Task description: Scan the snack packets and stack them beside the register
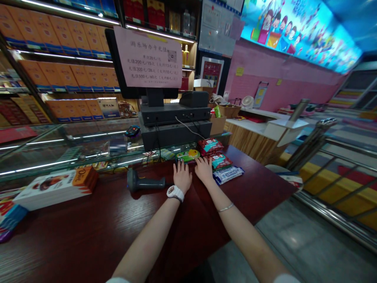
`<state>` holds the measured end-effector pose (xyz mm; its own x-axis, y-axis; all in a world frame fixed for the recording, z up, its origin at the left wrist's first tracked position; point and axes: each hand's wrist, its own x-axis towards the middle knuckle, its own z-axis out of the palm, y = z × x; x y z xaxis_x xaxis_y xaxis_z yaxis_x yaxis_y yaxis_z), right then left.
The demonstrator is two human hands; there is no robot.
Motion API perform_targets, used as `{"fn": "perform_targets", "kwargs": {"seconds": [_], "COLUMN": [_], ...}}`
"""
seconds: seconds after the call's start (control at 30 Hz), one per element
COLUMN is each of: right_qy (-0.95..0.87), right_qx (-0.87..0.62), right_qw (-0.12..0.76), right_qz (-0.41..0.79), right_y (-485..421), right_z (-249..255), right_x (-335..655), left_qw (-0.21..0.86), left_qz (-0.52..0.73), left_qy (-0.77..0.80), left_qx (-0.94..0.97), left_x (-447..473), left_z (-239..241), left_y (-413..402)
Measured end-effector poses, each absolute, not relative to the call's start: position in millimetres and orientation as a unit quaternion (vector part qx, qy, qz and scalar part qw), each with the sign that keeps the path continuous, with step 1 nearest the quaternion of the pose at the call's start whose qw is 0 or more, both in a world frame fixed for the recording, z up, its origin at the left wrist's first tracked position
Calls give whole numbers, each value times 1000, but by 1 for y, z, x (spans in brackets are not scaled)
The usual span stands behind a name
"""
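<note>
My left hand [182, 175], with a white watch on the wrist, lies flat on the dark wooden counter [118, 228], fingers stretched toward a green and yellow snack packet [187, 155]. My right hand [204, 169], a thin bracelet on its wrist, rests beside it with fingers spread, holding nothing. Its fingertips are close to a red and teal packet [219, 160]. A second red packet [210, 145] lies behind that one, and a blue and white packet [228, 174] lies to the right. A grey barcode scanner [144, 182] lies left of my left hand.
A black till [173, 125] with a screen and a pink price notice [149, 57] stands behind the packets. Glass display case [59, 153] at left, boxed goods [55, 186] on the counter. Shelves of orange cartons [59, 43] behind. Metal railing [321, 149] at right.
</note>
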<state>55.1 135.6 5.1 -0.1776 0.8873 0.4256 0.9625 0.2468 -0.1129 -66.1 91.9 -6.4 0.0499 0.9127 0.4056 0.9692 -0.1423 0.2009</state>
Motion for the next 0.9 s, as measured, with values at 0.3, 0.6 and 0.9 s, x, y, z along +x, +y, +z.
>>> {"fn": "perform_targets", "kwargs": {"seconds": [0.3,0.6,0.9], "right_qy": [-763,-761,-754], "right_qx": [-611,-612,-613], "right_qw": [186,192,216], "right_qz": [-92,-93,-95], "right_y": [136,139,133], "right_z": [1,-3,1], "right_x": [54,54,52], "left_qw": [53,30,47], "left_qz": [-226,-219,-217], "left_qy": [-648,-648,-643], "left_qx": [-726,-729,-733], "left_x": [-68,-69,-68], "left_z": [-11,-9,1], "left_y": [98,98,90]}}
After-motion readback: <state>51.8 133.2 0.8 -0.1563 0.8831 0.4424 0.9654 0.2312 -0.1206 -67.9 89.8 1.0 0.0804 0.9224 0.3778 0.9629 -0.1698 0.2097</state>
